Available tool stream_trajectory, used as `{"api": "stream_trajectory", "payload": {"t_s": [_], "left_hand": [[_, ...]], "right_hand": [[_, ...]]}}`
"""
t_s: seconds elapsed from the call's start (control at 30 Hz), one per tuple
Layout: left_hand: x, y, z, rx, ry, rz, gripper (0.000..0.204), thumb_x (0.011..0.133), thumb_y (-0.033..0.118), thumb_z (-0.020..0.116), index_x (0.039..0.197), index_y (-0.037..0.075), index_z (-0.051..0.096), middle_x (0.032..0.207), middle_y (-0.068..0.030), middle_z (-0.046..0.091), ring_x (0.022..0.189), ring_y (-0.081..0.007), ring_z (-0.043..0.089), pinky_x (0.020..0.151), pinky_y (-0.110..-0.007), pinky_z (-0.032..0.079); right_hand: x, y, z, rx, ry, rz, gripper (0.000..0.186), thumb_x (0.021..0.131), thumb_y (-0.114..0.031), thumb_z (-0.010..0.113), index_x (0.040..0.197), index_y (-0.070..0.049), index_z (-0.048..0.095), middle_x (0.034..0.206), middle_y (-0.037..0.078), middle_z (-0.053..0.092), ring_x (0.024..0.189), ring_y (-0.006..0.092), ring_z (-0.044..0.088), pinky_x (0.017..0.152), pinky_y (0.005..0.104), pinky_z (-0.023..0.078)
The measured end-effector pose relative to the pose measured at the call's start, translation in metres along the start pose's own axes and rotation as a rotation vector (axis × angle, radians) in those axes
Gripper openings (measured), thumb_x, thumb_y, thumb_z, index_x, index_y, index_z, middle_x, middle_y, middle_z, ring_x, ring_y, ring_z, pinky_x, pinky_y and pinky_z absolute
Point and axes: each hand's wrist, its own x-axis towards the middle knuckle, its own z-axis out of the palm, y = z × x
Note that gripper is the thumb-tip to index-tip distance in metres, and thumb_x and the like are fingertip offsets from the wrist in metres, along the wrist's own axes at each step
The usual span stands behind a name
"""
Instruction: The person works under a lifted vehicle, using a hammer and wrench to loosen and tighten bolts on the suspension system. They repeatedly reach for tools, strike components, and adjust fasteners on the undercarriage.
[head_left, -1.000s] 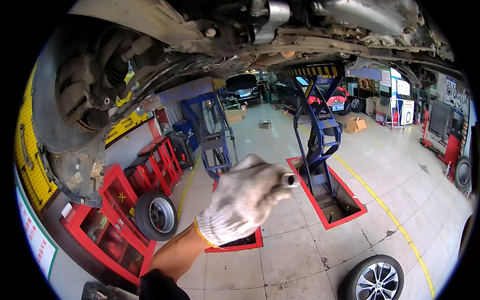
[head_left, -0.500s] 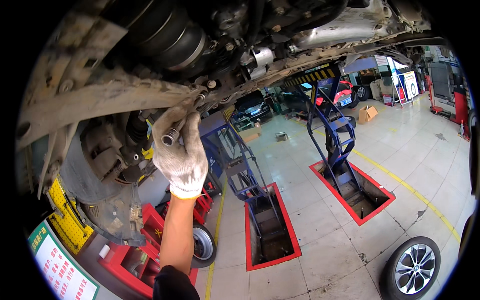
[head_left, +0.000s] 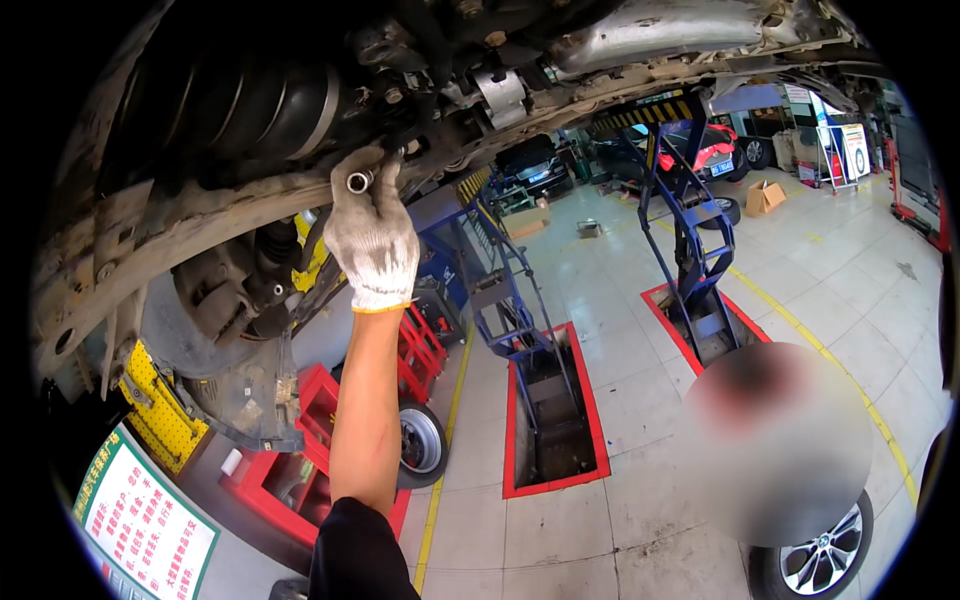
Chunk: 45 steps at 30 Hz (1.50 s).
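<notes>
My left hand (head_left: pixel 372 235), in a pale knitted work glove with dirty fingers, reaches up to the underside of a raised car. It is closed around a small metal socket (head_left: pixel 359 182), whose round hollow end points out between the fingers. The fingertips are beside a bolt (head_left: pixel 412 147) on the dirty metal arm (head_left: pixel 240 225) that runs across the underbody. Whether they touch the bolt I cannot tell. A ribbed black rubber boot (head_left: pixel 270 110) is above and left of the hand. My right hand is out of the picture.
Two blue lift frames (head_left: pixel 505 300) rise from red-edged floor pits (head_left: pixel 606 440). A loose wheel (head_left: pixel 825 555) stands lower right, partly behind a grey blur. At lower left are a red cabinet (head_left: pixel 262 495), another wheel (head_left: pixel 430 450) and a sign board (head_left: pixel 150 525). A cardboard box (head_left: pixel 765 198) lies farther back.
My left hand has moved up, still holding the socket, whose hollow end now faces me more directly. The whole view has shifted, and a blurred shape has appeared over the lower right.
</notes>
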Motion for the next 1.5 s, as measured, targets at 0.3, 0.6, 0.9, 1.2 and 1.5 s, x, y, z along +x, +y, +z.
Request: {"api": "stream_trajectory", "payload": {"t_s": [0.3, 0.6, 0.9, 1.2, 1.5], "left_hand": [[0.006, -0.002, 0.013, 0.086, 0.065, -0.057, 0.024, 0.098, 0.014, 0.072, 0.118, 0.003, 0.064, 0.100, -0.0189, 0.076, 0.089, -0.0340, 0.076, 0.079, -0.039, 0.059], [0.004, 0.013, -0.006, 0.188, 0.044, -0.019, 0.030, 0.104, 0.020, 0.065, 0.124, -0.001, 0.057, 0.101, -0.0167, 0.076, 0.090, -0.0298, 0.075, 0.085, -0.039, 0.058], [-0.007, -0.017, -0.001, 0.271, -0.029, 0.056, 0.028, 0.104, 0.023, 0.067, 0.123, 0.002, 0.067, 0.117, -0.0147, 0.073, 0.100, -0.0277, 0.073, 0.090, -0.032, 0.058], [0.002, -0.157, -0.024, 1.643, 0.160, 0.701, 0.039, 0.111, 0.029, 0.052, 0.122, -0.005, 0.068, 0.113, -0.0119, 0.074, 0.097, -0.0132, 0.073, 0.084, -0.016, 0.053], [0.004, 0.003, 0.000, 0.288, 0.131, 0.164, 0.025, 0.096, 0.016, 0.076, 0.115, 0.003, 0.066, 0.104, -0.0133, 0.075, 0.082, -0.0228, 0.077, 0.072, -0.029, 0.061]], "right_hand": [[0.002, 0.033, -0.041, -0.035, 0.054, -0.041, 0.033, 0.092, -0.021, 0.056, 0.120, -0.012, 0.072, 0.107, 0.022, 0.074, 0.099, 0.0412, 0.071, 0.087, 0.0512, 0.056], [-0.022, -0.054, -0.117, 0.023, 0.203, -0.094, 0.032, 0.091, -0.031, 0.060, 0.112, -0.011, 0.074, 0.109, 0.025, 0.074, 0.101, 0.0422, 0.072, 0.085, 0.0505, 0.058], [0.021, -0.089, -0.130, 0.070, 0.176, 0.240, 0.041, 0.086, -0.036, 0.066, 0.113, -0.007, 0.073, 0.108, 0.025, 0.074, 0.105, 0.0417, 0.071, 0.089, 0.0491, 0.057], [0.025, -0.092, -0.211, 0.102, 0.140, 0.245, 0.043, 0.084, -0.032, 0.067, 0.116, -0.005, 0.074, 0.114, 0.027, 0.072, 0.109, 0.0429, 0.070, 0.091, 0.0488, 0.056], [0.061, -0.007, -0.279, 0.057, 0.333, 0.148, 0.029, 0.066, -0.006, 0.073, 0.095, -0.002, 0.075, 0.091, 0.019, 0.077, 0.091, 0.0356, 0.076, 0.081, 0.0420, 0.058]]}}
